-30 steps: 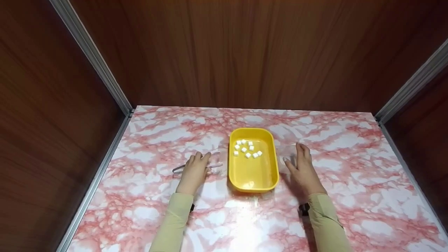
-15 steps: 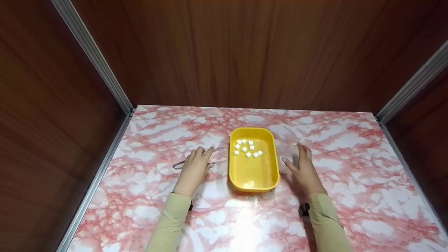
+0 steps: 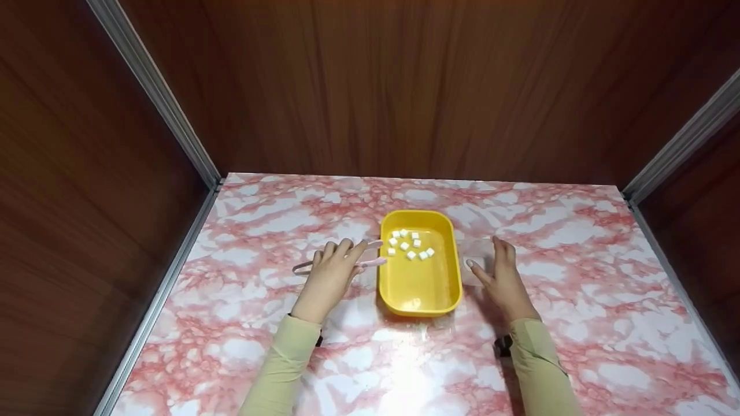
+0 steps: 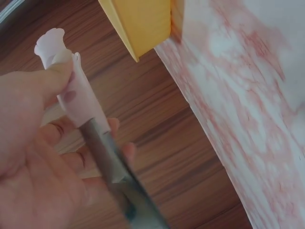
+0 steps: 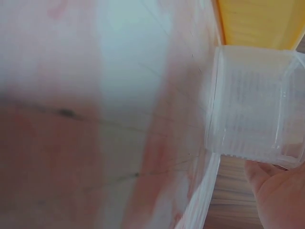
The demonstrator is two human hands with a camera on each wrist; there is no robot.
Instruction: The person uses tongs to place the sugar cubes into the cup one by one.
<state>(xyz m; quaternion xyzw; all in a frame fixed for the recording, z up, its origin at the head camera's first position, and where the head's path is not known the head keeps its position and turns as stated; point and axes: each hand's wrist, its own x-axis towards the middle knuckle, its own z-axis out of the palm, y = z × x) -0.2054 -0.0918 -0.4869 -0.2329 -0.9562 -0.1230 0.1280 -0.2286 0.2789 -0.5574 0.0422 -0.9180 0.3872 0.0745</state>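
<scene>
near the middle of the worktop, left hand grips pink-tipped tongs, fingers pinching them, tips at the left rim of the yellow tray holding white cubes. right hand, fingers relaxed and straight, touches a clear plastic cup just beside the tray's right side.

surface: pink marble table | on it: yellow tray, clear cup
</scene>
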